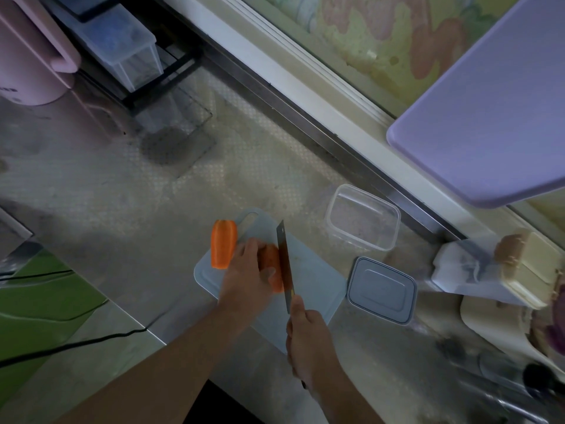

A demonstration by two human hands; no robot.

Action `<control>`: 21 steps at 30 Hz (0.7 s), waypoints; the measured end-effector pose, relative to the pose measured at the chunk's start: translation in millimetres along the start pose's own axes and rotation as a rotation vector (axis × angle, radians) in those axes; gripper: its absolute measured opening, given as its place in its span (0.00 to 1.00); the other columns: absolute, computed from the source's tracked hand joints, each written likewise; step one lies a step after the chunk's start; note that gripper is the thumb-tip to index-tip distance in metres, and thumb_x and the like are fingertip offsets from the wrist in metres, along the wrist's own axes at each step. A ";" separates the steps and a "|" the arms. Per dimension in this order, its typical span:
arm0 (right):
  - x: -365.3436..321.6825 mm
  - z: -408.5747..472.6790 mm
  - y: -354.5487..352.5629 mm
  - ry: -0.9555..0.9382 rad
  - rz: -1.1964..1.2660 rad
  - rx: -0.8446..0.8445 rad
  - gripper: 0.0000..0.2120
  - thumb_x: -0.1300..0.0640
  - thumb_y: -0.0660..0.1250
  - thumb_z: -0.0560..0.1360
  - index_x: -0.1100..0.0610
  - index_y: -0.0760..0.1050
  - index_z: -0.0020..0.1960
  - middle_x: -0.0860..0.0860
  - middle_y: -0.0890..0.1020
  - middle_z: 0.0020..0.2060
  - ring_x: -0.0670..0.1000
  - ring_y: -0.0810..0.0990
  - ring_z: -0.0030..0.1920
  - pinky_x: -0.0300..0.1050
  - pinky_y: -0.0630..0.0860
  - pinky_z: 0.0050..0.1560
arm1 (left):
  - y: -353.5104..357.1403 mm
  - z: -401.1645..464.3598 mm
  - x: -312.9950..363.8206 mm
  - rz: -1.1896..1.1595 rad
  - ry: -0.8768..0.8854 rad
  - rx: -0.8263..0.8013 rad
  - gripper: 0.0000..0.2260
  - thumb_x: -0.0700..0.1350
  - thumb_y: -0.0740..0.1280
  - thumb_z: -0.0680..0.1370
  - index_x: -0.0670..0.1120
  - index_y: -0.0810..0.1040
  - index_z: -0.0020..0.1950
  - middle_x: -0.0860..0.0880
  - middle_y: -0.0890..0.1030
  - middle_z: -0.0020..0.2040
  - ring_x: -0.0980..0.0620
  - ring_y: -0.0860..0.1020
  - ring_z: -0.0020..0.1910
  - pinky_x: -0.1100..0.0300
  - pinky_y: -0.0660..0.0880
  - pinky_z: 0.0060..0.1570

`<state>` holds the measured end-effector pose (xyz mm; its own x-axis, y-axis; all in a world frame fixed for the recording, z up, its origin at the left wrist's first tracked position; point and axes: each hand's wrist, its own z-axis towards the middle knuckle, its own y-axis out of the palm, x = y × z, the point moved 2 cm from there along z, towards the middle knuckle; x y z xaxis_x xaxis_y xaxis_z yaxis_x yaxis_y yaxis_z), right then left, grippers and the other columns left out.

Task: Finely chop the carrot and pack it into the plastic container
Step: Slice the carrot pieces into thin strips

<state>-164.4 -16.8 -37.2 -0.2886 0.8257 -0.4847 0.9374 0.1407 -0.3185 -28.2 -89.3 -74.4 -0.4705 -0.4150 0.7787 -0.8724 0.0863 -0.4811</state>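
Right hand is wrapped around the handle of a knife, index finger extended up toward the blade; handle itself is mostly hidden in the grip. Blade stands edge-down, running away from the hand, its flat against the right end of a carrot piece. Left hand lies on top of that piece, fingers curled over it and pinning it down, thumb tip near the blade; most of the piece is covered by the hand. Just left of the left hand's fingers sits a second carrot piece, lying free, cut face up, apart from the knife. Both pieces are on a pale grey cutting board that sits under both hands on a metal surface. Beyond the knife tip and to the right, off the board, stands the clear plastic container, open, no carrot in it. Its grey lid lies flat on the surface right of the right hand, just beside the board's edge, nearer than the container. Further right: a white and cream block-shaped object, blurred, can't identify. Far upper right, a lilac board leans against the window. Far upper left, a pink appliance and a clear bin on a black rack.
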 end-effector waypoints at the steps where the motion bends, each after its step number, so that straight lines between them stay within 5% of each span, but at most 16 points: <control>1: -1.0 5.5 3.0 -0.008 -0.028 0.008 0.25 0.33 0.51 0.81 0.50 0.67 0.36 0.47 0.67 0.28 0.46 0.64 0.26 0.40 0.62 0.28 | 0.3 -0.1 -0.5 0.000 0.000 -0.003 0.12 0.39 0.70 0.77 0.52 0.72 0.54 0.56 0.74 0.52 0.56 0.76 0.48 0.59 0.73 0.48; 13: 14.4 25.8 12.0 -0.057 0.035 0.051 0.26 0.34 0.54 0.81 0.51 0.68 0.34 0.48 0.68 0.28 0.47 0.65 0.27 0.42 0.63 0.31 | -0.4 -0.9 4.4 -0.044 -0.044 0.017 0.14 0.37 0.71 0.78 0.54 0.71 0.54 0.61 0.72 0.51 0.62 0.74 0.48 0.69 0.67 0.44; 21: 19.5 -5.3 -8.2 -0.048 0.120 0.041 0.26 0.36 0.55 0.82 0.51 0.66 0.33 0.48 0.66 0.25 0.46 0.62 0.24 0.39 0.59 0.27 | 0.2 -0.3 0.4 -0.011 -0.057 -0.004 0.14 0.39 0.72 0.78 0.54 0.72 0.55 0.55 0.75 0.52 0.59 0.74 0.46 0.62 0.69 0.46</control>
<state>-176.6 1.0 -39.6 -0.1846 0.8080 -0.5596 0.9572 0.0188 -0.2887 -28.6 -89.2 -74.0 -0.4528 -0.4667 0.7597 -0.8780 0.0849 -0.4711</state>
